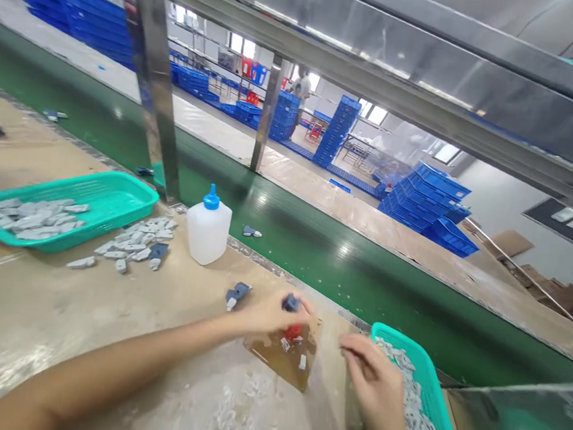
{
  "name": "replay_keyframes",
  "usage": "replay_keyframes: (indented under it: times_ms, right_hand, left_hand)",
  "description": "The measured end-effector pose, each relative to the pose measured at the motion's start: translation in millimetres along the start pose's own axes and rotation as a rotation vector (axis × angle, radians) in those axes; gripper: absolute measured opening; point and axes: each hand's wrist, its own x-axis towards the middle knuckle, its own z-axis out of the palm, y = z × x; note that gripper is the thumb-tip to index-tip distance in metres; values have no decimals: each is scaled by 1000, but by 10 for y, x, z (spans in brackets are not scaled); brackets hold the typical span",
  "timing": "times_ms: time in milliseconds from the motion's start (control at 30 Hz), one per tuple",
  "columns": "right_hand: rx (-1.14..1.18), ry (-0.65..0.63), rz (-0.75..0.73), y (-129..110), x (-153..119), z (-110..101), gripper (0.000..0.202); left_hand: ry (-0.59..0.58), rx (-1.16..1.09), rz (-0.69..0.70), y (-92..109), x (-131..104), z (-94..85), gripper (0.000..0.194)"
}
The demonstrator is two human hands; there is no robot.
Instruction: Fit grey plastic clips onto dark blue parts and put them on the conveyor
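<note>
My left hand (277, 316) reaches in over a brown sheet (273, 362) on the table. Its fingers close around a small dark blue-grey plastic piece (289, 302), partly hidden by the hand. Just beneath is a red object (293, 332), its shape blurred. A small white piece (302, 361) lies on the sheet. To the right, apart from the sheet, my right hand (376, 367) is closed in a pinch; what its fingertips hold is too small to make out. A dark blue-grey part with a light grey tip (237, 294) rests left of the sheet.
A green basket (427, 361) of small grey pieces stands beside my right hand. At left are another green basket (118, 190), loose grey pieces (138, 239) and a white bottle with blue cap (208, 231). Behind runs a green conveyor belt (304, 237); a metal post (157, 83) rises before it.
</note>
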Motion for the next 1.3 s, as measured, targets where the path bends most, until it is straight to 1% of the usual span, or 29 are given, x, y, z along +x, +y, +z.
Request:
replay_keyframes:
  times_ms: [33, 67, 100, 167, 233, 267, 333, 433, 500, 533, 567, 600, 633, 700, 767, 833, 867, 933, 1000, 1067, 1167, 1233, 1300]
  right_hand:
    - [36, -4, -39, -161, 3, 111, 13]
    - [67, -16, -45, -296, 5, 209, 12]
    - [102, -28, -41, -400, 7, 291, 11]
    - [174, -38, -6, -508, 18, 393, 9]
    - [191, -18, -13, -515, 38, 422, 6]
    - [161, -10, -48, -496, 49, 416, 6]
    - [37, -16, -177, -445, 67, 383, 6]
    - [-149, -41, -413, -384, 89, 327, 9]
    - [-202, -73, -529, -367, 106, 309, 13]
    - [-206, -77, -553, -361, 116, 308, 14]
    - [-196, -70, -541, -353, 125, 314, 15]
    - [-176, -50, -491, -339, 132, 327, 15]
    - [-149, -19, -405, -318, 135, 347, 15]
    - [-65, 29, -176, -252, 131, 398, 14]
    - [70, 60, 47, -160, 114, 454, 13]
    - [229, 104, 205, -66, 90, 500, 12]
    - [291, 123, 255, -28, 78, 518, 11]
    - [325, 130, 304, 15, 58, 544, 10]
    - [263, 103, 301, 16, 40, 567, 9]
    - [190, 72, 271, -2, 24, 596, 10]
    - [178, 55, 223, -14, 5, 658, 11]
    - [196, 44, 202, -3, -4, 704, 12]
    - [206, 37, 195, 15, -12, 741, 13]
  left_hand:
    - [-53, -44, 20, 19, -79, 49, 19]
    - [-76, -47, 53, 31, -137, 84, 18]
    - [-78, -35, 89, 35, -174, 102, 17]
    - [-38, -11, 131, 19, -203, 99, 16]
    - [-9, -54, 122, -13, -196, 76, 21]
    - [-13, -115, 108, -28, -187, 70, 25]
    - [-25, -290, 44, -51, -172, 79, 35]
    - [-36, -512, -96, -60, -159, 127, 47]
    - [-36, -543, -146, -56, -151, 141, 49]
    - [-33, -534, -146, -51, -148, 133, 48]
    - [-16, -517, -140, -43, -145, 115, 46]
    - [13, -497, -137, -32, -143, 87, 44]
    - [51, -475, -140, -16, -142, 53, 42]
    - [125, -431, -164, 23, -143, -26, 42]
    - [174, -395, -193, 63, -143, -101, 41]
    - [203, -378, -204, 87, -134, -164, 34]
    - [207, -372, -206, 91, -126, -190, 31]
    - [185, -346, -197, 81, -109, -232, 28]
    - [127, -274, -155, 54, -94, -261, 25]
    - [83, -115, -71, 20, -79, -281, 22]
    - [44, 140, 63, -34, -49, -308, 20]
    - [5, 179, 89, -70, -30, -322, 21]
    - [-21, 150, 82, -102, -19, -332, 27]
